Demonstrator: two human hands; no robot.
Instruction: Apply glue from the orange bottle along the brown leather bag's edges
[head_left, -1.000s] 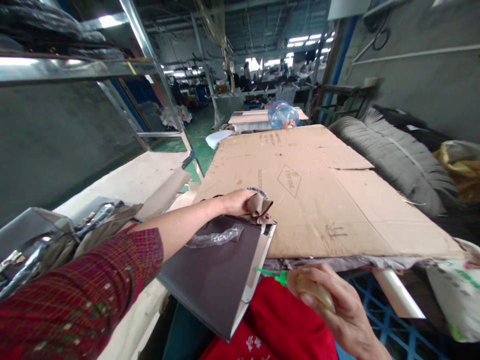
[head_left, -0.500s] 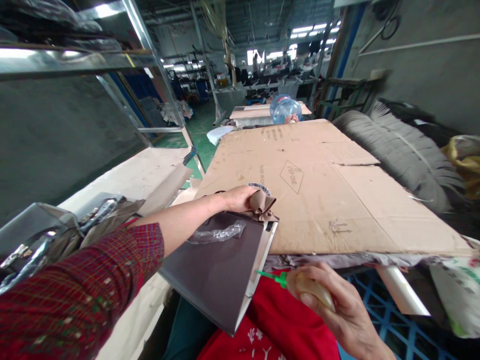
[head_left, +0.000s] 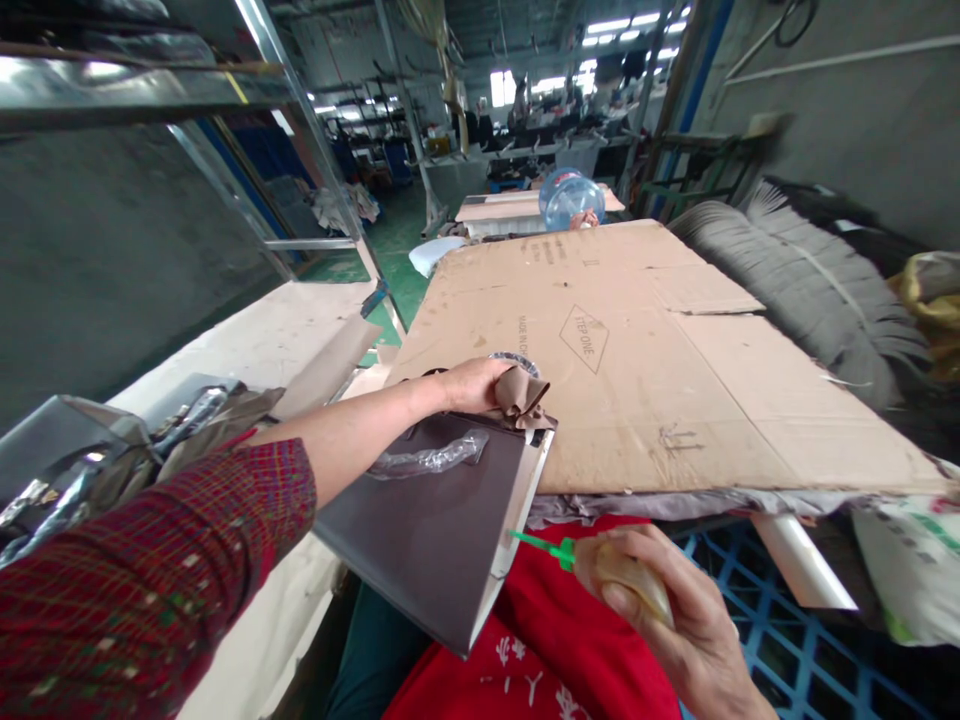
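Note:
A dark brown flat-sided bag [head_left: 431,530] with a plastic-wrapped handle [head_left: 435,457] lies tilted across my lap and the table's near edge. My left hand [head_left: 476,386] is closed on crumpled brown material [head_left: 520,392] at the bag's far corner. In my right hand [head_left: 652,580] is a yellowish squeeze bottle [head_left: 626,578] with a green nozzle [head_left: 547,546]. The nozzle's tip is at the pale open edge [head_left: 510,530] of the bag; whether it touches is unclear.
Flattened cardboard [head_left: 637,400] covers the table. A metal rack [head_left: 330,150] and plastic-wrapped items [head_left: 97,450] are on the left. Beyond the cardboard lies a blue water bottle [head_left: 571,200]. A grey bundle [head_left: 817,290] is at the right, and a blue crate [head_left: 780,620] below.
The view has shifted slightly, so the scene sits higher in the picture. The green nozzle's tip is a little farther along the bag's edge. Both hands keep their hold.

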